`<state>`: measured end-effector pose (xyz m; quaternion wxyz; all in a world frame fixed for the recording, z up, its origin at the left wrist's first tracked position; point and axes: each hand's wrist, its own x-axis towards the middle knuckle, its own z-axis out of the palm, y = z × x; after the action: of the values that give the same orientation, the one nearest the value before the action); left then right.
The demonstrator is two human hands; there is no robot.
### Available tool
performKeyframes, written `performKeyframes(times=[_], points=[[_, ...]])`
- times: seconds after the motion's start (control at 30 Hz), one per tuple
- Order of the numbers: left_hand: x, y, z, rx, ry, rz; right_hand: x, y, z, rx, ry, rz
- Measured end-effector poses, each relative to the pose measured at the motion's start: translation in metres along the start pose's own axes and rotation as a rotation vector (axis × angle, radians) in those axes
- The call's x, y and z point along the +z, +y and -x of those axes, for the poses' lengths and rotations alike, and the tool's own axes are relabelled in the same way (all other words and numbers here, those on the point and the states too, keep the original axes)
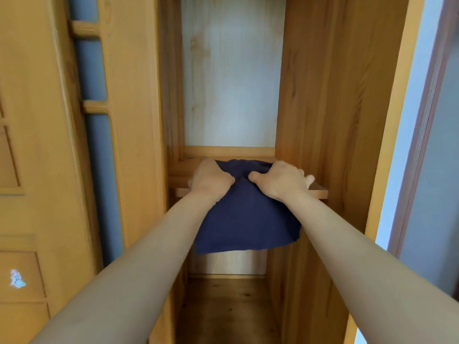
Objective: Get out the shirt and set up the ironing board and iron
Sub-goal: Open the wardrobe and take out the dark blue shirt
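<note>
While both bare arms reach forward, the navy shirt hangs off the wooden shelf, bunched at its top by the left hand and right hand, fingers curled tight into cloth

One wide-angle camera on my head, the only view, looks forward and slightly down into an open wooden wardrobe from close range. My forearms run up from the bottom corners toward the middle of the frame, where my hands meet at the front edge of a shelf. A closed wooden door fills the left side; a pale wall edges the right.
</note>
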<state>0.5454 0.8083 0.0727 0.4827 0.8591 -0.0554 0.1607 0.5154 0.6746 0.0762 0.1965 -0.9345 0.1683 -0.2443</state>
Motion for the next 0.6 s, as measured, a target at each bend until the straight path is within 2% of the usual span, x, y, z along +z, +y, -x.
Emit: performKeyframes(times=[0.07,0.13,0.3,0.4,0.47,0.5,0.6], points=[[-0.005,-0.002,0.002,-0.009,-0.016,0.265,0.0,-0.001,0.004,0.026,0.008,-0.04],[-0.009,-0.006,0.006,0.038,-0.023,0.397,-0.002,-0.003,0.003,0.0,0.033,-0.113],[-0.018,-0.022,0.023,0.393,-0.031,0.399,-0.021,-0.02,0.01,-0.268,-0.106,-0.267],[-0.028,-0.022,0.034,0.453,0.02,0.414,-0.037,-0.026,0.018,-0.317,-0.127,-0.238],[-0.035,-0.02,0.047,0.488,0.07,0.361,-0.043,-0.027,0.025,-0.347,-0.122,-0.247],[-0.038,-0.021,0.054,0.528,0.14,0.261,-0.045,-0.027,0.03,-0.357,-0.106,-0.286],[-0.047,-0.027,0.072,0.68,0.547,-0.145,-0.048,-0.03,0.043,-0.378,-0.015,-0.508]])
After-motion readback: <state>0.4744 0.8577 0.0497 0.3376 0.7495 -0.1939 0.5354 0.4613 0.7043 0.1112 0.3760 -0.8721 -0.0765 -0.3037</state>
